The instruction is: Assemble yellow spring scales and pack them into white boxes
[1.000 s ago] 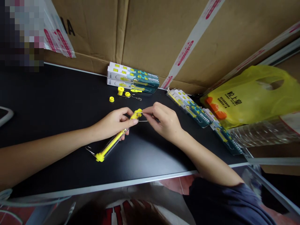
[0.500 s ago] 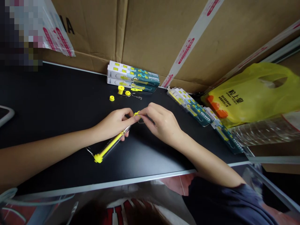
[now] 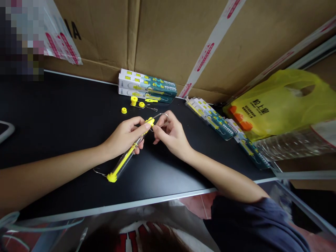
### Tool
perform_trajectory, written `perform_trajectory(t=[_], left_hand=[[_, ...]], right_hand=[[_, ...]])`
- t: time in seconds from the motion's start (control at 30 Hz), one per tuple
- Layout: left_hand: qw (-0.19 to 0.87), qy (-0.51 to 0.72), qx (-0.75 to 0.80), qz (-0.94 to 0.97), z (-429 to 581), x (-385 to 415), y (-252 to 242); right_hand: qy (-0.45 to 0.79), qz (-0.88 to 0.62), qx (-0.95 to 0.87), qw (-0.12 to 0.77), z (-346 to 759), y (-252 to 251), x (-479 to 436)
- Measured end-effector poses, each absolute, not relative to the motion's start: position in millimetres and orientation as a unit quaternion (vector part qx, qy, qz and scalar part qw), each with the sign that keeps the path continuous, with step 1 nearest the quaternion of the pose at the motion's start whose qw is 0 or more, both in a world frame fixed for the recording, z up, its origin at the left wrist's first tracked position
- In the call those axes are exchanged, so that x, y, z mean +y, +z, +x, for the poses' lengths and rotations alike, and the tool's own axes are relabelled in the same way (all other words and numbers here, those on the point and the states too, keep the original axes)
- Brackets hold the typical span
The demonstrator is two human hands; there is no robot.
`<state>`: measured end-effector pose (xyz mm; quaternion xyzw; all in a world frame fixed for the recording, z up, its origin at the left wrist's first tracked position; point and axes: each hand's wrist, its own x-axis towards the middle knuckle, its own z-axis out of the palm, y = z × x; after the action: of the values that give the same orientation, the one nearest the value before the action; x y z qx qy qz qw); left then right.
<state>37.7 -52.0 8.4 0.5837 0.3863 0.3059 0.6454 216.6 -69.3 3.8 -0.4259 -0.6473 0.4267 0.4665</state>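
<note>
My left hand (image 3: 126, 134) is wrapped round a clear tubular spring scale (image 3: 123, 161) with a yellow core, near its upper end. The scale lies slanted, its lower yellow cap (image 3: 111, 177) towards me, and a thin metal hook (image 3: 99, 171) sticks out there. A yellow cap (image 3: 150, 121) shows at the upper end, above my left thumb. From that end a bent wire loop (image 3: 160, 114) curves over to my right hand (image 3: 172, 134). My right fingers are curled in at the loop, thumb and forefinger close to the yellow cap; their exact contact is partly hidden.
Behind my hands lie small yellow plastic parts (image 3: 134, 101) and a little spring with a hook (image 3: 152, 107). Printed boxes (image 3: 147, 87) stand against the cardboard (image 3: 105, 38); more boxes (image 3: 212, 117) lie right. A yellow bag (image 3: 283, 105) is at the right, a pale-edged device (image 3: 6, 131) far left.
The wire loop now stands up and arcs over to my right hand, which has turned and shifted slightly left. More of the scale's upper yellow cap shows. My left hand keeps its hold.
</note>
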Motion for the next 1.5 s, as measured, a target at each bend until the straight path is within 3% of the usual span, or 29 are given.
perform_trajectory(t=[0.27, 0.77, 1.5], left_hand=[[0.678, 0.312, 0.363, 0.557, 37.5, -51.4, 6.1], [0.739, 0.308, 0.354, 0.483, 40.5, -54.6, 13.8], [0.78, 0.245, 0.338, 0.467, 36.1, -42.2, 12.3]], right_hand=[[0.508, -0.384, -0.613, 0.467, 213.1, 0.8, -67.1], [0.445, -0.392, -0.654, 0.47, 211.0, 4.9, -70.1], [0.459, -0.371, -0.699, 0.404, 227.3, 14.7, -62.2]])
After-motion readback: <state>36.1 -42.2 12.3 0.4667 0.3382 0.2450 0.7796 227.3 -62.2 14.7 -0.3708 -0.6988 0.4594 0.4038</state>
